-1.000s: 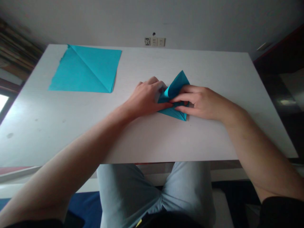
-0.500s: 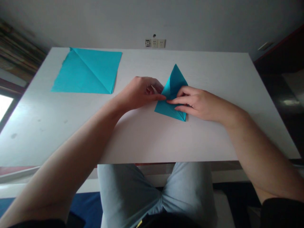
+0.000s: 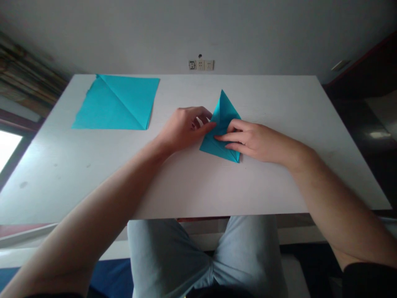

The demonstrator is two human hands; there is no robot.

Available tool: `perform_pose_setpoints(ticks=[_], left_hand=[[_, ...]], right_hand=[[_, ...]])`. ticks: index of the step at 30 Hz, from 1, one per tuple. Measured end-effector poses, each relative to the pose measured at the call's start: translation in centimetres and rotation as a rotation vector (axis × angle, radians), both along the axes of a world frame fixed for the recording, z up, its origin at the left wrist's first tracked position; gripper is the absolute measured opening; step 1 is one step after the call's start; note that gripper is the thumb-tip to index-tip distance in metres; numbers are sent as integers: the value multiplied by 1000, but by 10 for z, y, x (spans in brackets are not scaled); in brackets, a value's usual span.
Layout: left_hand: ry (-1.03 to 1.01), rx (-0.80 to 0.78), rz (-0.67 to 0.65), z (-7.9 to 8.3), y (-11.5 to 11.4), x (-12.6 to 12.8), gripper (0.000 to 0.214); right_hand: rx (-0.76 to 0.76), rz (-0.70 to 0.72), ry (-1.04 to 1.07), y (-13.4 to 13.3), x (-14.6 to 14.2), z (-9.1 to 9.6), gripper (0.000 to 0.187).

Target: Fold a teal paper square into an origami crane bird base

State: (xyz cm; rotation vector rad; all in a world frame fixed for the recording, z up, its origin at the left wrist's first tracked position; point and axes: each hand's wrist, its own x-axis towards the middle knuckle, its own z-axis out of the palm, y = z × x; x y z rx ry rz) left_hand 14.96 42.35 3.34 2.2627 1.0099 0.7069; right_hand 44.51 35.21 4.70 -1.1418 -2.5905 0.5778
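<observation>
A piece of turquoise paper (image 3: 228,109), folded to a tall point at the far end, lies on the white table in front of me. My left hand (image 3: 187,126) is closed on its left edge, the thumb on top and the other fingers partly hidden behind the edge. Across the paper's middle and right side, my right hand (image 3: 248,138) presses down with its fingers apart and stretched out. Fold lines run to the near right corner, and the part beneath my right fingers is hidden.
A larger turquoise sheet (image 3: 120,105) with a diagonal crease and a ragged left edge lies at the table's back left. Wall sockets (image 3: 201,65) sit just above the back edge of the white table (image 3: 186,186). A curtain (image 3: 27,66) hangs at the left.
My left thumb has slid a little up the paper's left edge, away from my right fingertips. The right hand keeps its place on the paper. The whole view has shifted slightly.
</observation>
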Motion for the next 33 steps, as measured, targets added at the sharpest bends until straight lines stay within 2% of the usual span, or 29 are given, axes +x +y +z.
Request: perform_pose_setpoints(ticks=[9, 14, 19, 25, 33], left_hand=[[127, 107, 45, 0, -10, 8, 20], [148, 111, 69, -3, -9, 9, 15], [165, 104, 68, -4, -8, 8, 17], [136, 75, 58, -3, -9, 8, 25], [23, 113, 72, -13, -5, 14, 15]], right_hand=[[75, 103, -93, 2, -2, -6, 48], [82, 36, -89, -1, -4, -4, 43], [55, 28, -66, -4, -6, -1, 43], [35, 30, -7, -4, -5, -3, 43], [77, 3, -57, -8, -5, -6, 44]])
